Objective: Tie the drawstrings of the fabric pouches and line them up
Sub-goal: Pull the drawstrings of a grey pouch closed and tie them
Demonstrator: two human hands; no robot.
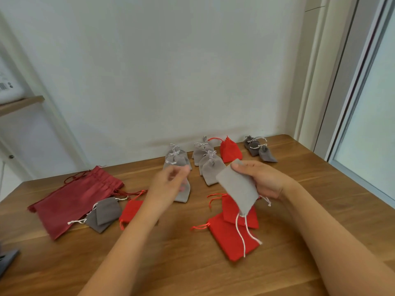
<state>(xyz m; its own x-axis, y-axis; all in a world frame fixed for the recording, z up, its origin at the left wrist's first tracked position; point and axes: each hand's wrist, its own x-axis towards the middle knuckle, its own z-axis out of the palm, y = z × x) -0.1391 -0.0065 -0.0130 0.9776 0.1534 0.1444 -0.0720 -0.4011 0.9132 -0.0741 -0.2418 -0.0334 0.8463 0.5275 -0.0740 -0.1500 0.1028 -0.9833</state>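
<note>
My right hand (259, 179) grips a light grey pouch (238, 188) by its closed bottom end, held above the table with its white drawstrings (245, 233) dangling loose. My left hand (171, 182) hovers blurred to its left, fingers loosely curled, holding nothing, above another light grey pouch (183, 194) lying flat. Two untied red pouches (232, 236) lie under the hanging strings. Tied pouches stand in rows near the wall: light grey ones (177, 159) (208, 160), a red one (229, 150) and dark grey ones (259, 149).
At the left of the wooden table (192, 263) lie a large dark red drawstring bag (77, 199), a dark grey pouch (104, 213) and a small red pouch (131, 211). A white wall backs the table. A window frame stands at the right.
</note>
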